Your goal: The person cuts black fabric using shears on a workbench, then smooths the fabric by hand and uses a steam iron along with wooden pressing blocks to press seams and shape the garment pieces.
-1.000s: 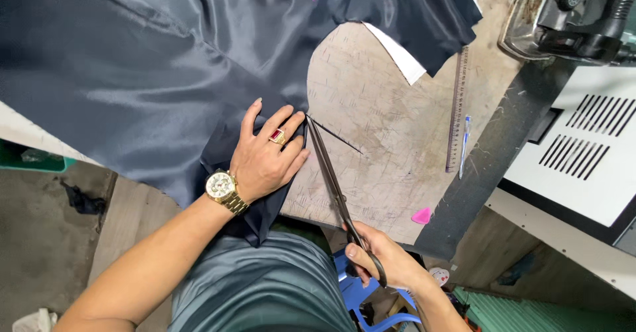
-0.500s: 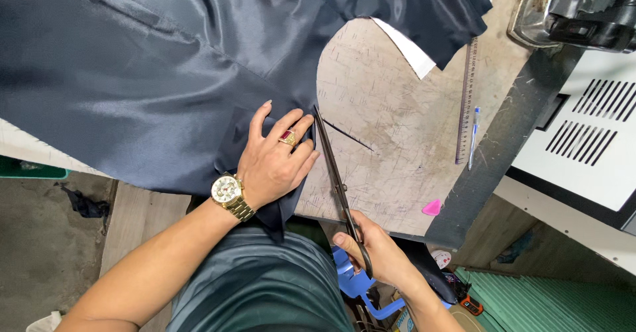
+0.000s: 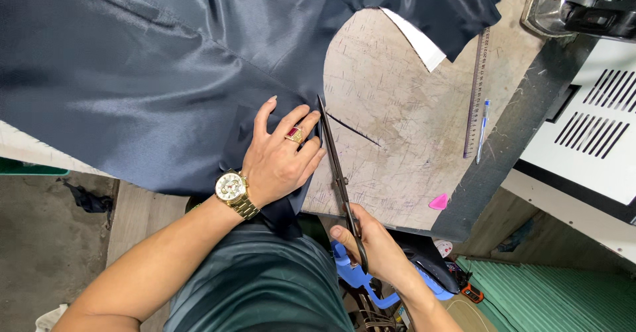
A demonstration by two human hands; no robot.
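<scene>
My left hand (image 3: pixel 281 153) lies flat, fingers spread, on the edge of a shiny dark navy fabric (image 3: pixel 159 74) spread over a worn wooden table (image 3: pixel 397 140). It wears a gold watch and a red-stone ring. My right hand (image 3: pixel 374 246) grips the handles of long black scissors (image 3: pixel 338 173) at the table's near edge. The blades run along the fabric's edge right beside my left fingers, tips near the fingertips. A thin dark strip (image 3: pixel 354 130) lies on the table just right of the blades.
A ruler (image 3: pixel 476 94) and a blue pen (image 3: pixel 482 130) lie at the table's right side, a pink chalk piece (image 3: pixel 438 203) near the front edge. A white machine housing (image 3: pixel 589 133) stands to the right. A white paper piece (image 3: pixel 417 41) shows under the fabric.
The view has shifted slightly; the scissors have advanced a little forward along the fabric edge. My left hand stays pressed on the fabric.
</scene>
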